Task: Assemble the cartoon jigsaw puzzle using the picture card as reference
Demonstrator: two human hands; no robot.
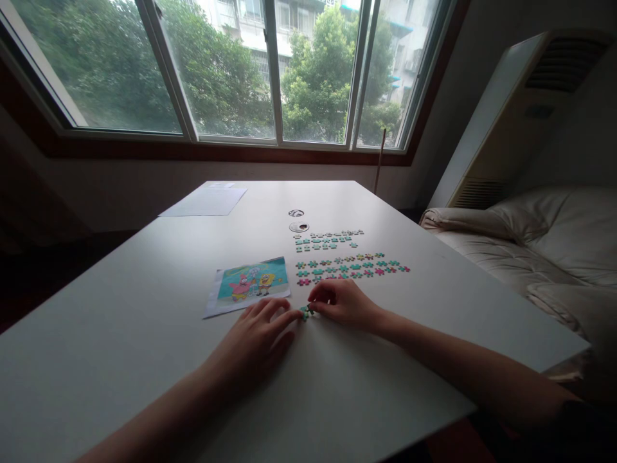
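Note:
A small cluster of green jigsaw pieces (305,314) lies on the white table (144,360) between my hands. My right hand (344,302) pinches a jigsaw piece (310,309) at the right side of this cluster, its fingertips partly hiding it. From the left, my left hand (267,328) rests with fingers apart, and its index fingertip touches the cluster's edge. Beyond my left fingers lies a printed picture (253,281) of cartoon figures on a teal ground. Loose jigsaw pieces (357,266) are laid out in several rows past my right hand.
Two round items (299,227), perhaps stickers or discs, lie behind the rows. White paper sheets (205,201) lie at the table's far left corner. A pale sofa (540,238) stands at the right, below a tall air conditioner (506,109). A window (231,71) is ahead.

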